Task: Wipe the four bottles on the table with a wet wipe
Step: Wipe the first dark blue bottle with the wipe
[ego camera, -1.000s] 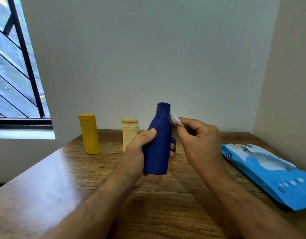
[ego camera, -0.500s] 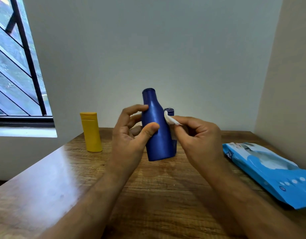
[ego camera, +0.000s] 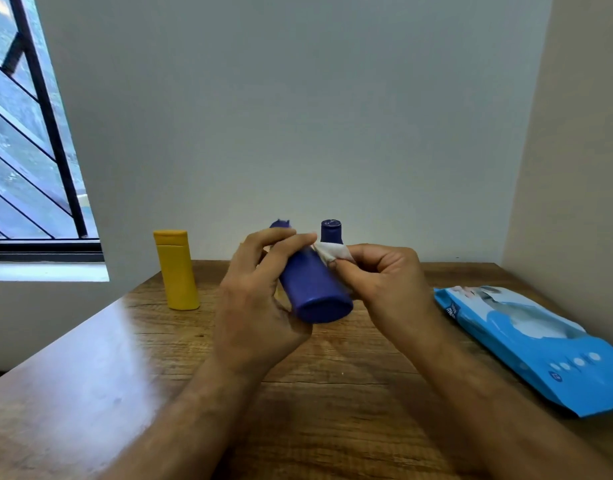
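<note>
Since the earlier frame, the blue bottle (ego camera: 313, 289) had been tipped from nearly upright to a steep slant, so that its round base was turned toward the camera and its neck pointed away and up to the left. It was clasped by the left hand (ego camera: 260, 299), fingers curled over the upper body near the neck and the thumb hidden beneath. The wet wipe (ego camera: 331, 252) was pinched in the curled fingers of the right hand (ego camera: 384, 282) and laid against the bottle's right flank, just below the shoulder. The bottle's long axis therefore ran from the neck down toward the viewer, and a stroke along the flank toward the base was judged the likely next move; the right hand was the nearer to that bare side. The bottle was held above the table (ego camera: 90, 375), apart from it. Behind the hands a second dark blue bottle (ego camera: 331, 232) was seen only at its cap, and a yellow bottle (ego camera: 177, 270) stood well to the left. A fourth bottle could not be made out. The wipes pack (ego camera: 526, 344) lay to the right, near the table's edge, with open wood left in front.
</note>
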### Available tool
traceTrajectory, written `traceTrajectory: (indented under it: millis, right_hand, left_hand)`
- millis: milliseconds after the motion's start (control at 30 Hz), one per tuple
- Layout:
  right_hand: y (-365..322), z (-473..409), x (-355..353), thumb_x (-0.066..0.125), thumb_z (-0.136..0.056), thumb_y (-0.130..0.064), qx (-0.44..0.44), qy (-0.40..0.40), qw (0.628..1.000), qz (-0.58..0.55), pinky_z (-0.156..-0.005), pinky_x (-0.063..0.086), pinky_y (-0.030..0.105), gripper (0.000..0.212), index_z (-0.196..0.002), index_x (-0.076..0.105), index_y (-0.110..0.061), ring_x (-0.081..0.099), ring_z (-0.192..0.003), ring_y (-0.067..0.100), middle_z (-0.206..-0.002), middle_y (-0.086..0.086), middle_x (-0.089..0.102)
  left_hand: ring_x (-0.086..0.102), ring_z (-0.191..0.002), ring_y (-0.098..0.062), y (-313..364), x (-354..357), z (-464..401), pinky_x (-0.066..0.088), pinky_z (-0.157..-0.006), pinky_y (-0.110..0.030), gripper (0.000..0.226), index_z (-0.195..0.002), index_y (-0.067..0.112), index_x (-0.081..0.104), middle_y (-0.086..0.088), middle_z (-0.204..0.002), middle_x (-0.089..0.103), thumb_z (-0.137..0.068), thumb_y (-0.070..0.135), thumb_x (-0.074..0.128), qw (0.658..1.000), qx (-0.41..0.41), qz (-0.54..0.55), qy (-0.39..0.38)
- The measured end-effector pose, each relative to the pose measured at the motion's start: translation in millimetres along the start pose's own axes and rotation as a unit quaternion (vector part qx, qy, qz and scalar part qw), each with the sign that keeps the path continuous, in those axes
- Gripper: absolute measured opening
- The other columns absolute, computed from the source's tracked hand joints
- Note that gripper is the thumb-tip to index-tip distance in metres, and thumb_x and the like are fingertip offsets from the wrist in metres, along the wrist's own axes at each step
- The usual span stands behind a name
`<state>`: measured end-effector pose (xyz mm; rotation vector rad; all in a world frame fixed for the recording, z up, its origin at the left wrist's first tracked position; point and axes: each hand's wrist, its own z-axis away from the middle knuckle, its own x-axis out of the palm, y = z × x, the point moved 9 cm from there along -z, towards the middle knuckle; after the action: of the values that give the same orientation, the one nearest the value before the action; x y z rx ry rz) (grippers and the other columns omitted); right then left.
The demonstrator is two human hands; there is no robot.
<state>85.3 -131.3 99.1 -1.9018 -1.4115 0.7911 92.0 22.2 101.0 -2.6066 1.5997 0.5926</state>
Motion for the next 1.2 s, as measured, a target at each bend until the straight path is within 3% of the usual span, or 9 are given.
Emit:
traceTrajectory:
  millis: [167,267,367,433,533,633,767,967,1200]
  right_hand:
    - [-1.0,-0.6,4.0,0.07,-0.083,-0.005,0.008,-0.021,1.0,-0.02,-0.059,0.056,0.018,0.031,-0.077,0.072,-0.036,0.07,-0.074,0.005,-0.073,-0.009,0.075]
    - [-0.6,-0.4,7.4,0.069,-0.084,-0.01,0.015,-0.044,0.999,-0.027,-0.057,0.055,0.019,0.02,-0.081,0.074,-0.029,0.071,-0.075,0.01,-0.079,-0.001,0.076]
    - [1.7,-1.9,5.0,0.069,-0.084,-0.013,0.026,-0.039,0.998,-0.041,-0.057,0.054,0.018,0.008,-0.085,0.075,-0.019,0.072,-0.074,0.012,-0.08,0.004,0.075]
    - [1.5,-3.1,-0.1,0.07,-0.081,-0.016,0.025,-0.027,0.998,-0.054,-0.061,0.055,0.022,0.007,-0.085,0.075,-0.015,0.071,-0.075,0.015,-0.079,0.006,0.075]
    - [3.1,-5.2,-9.3,0.067,-0.083,-0.004,0.034,-0.013,0.993,-0.108,-0.065,0.057,0.034,0.011,-0.084,0.076,-0.011,0.07,-0.076,0.022,-0.079,0.009,0.074]
    - [-1.3,-6.9,-15.3,0.071,-0.076,-0.005,0.02,-0.006,0.988,-0.151,-0.061,0.056,0.029,0.012,-0.078,0.077,-0.015,0.069,-0.071,0.017,-0.073,0.004,0.073]
    - [-19.3,0.0,-6.3,0.071,-0.083,-0.004,-0.088,-0.025,0.995,0.026,-0.062,0.049,0.014,0.023,-0.082,0.075,-0.026,0.064,-0.07,0.002,-0.071,-0.01,0.071]
    - [-31.3,9.3,4.1,0.072,-0.081,-0.025,-0.176,-0.042,0.977,0.114,-0.064,0.048,0.012,0.01,-0.09,0.075,-0.022,0.066,-0.079,0.005,-0.079,-0.014,0.069]
    - [-12.6,1.2,-9.0,0.071,-0.086,-0.019,-0.12,0.043,0.975,0.184,-0.067,0.047,0.007,0.018,-0.099,0.073,-0.031,0.063,-0.083,0.001,-0.086,-0.018,0.068]
  left_hand:
    - [0.047,-0.1,-0.019,-0.4,1.6,0.5,0.047,-0.077,-0.037,0.062,-0.115,0.017,0.061,-0.005,-0.109,0.058,-0.06,0.037,0.082,0.994,-0.008,-0.108,0.025]
    - [0.048,-0.092,-0.015,-3.7,3.8,1.4,0.045,-0.072,-0.022,0.055,-0.105,0.019,0.055,0.006,-0.103,0.047,-0.062,0.046,0.075,0.998,-0.041,-0.044,0.026]
    - [0.053,-0.088,-0.011,-8.0,9.1,3.6,0.047,-0.069,-0.012,0.058,-0.106,0.027,0.044,0.006,-0.103,0.049,-0.061,0.038,0.08,0.996,-0.081,0.043,0.01]
    - [0.056,-0.091,-0.009,-12.0,14.0,5.6,0.052,-0.069,-0.016,0.058,-0.107,0.03,0.042,0.007,-0.102,0.05,-0.061,0.039,0.076,0.991,-0.105,0.078,-0.012]
    - [0.057,-0.087,-0.011,-20.5,17.0,8.3,0.057,-0.066,-0.03,0.054,-0.103,0.034,0.042,0.009,-0.1,0.05,-0.06,0.025,0.074,0.987,-0.139,0.073,-0.021]
    - [0.056,-0.084,-0.01,-28.6,15.6,9.9,0.057,-0.064,-0.032,0.059,-0.101,0.037,0.041,0.011,-0.099,0.05,-0.059,0.011,0.073,0.985,-0.17,0.033,-0.013]
    - [0.055,-0.083,-0.013,-31.2,17.0,11.7,0.055,-0.067,-0.029,0.062,-0.104,0.031,0.043,0.009,-0.1,0.049,-0.061,0.004,0.078,0.984,-0.175,-0.034,-0.032]
    - [0.053,-0.08,-0.015,-37.2,17.9,12.8,0.053,-0.067,-0.033,0.056,-0.101,0.032,0.043,0.011,-0.095,0.047,-0.063,0.007,0.076,0.978,-0.196,-0.051,-0.053]
    - [0.053,-0.078,-0.006,-33.0,27.0,13.7,0.043,-0.065,-0.019,0.055,-0.102,0.034,0.043,0.014,-0.095,0.051,-0.066,0.011,0.078,0.973,-0.203,-0.048,-0.1]
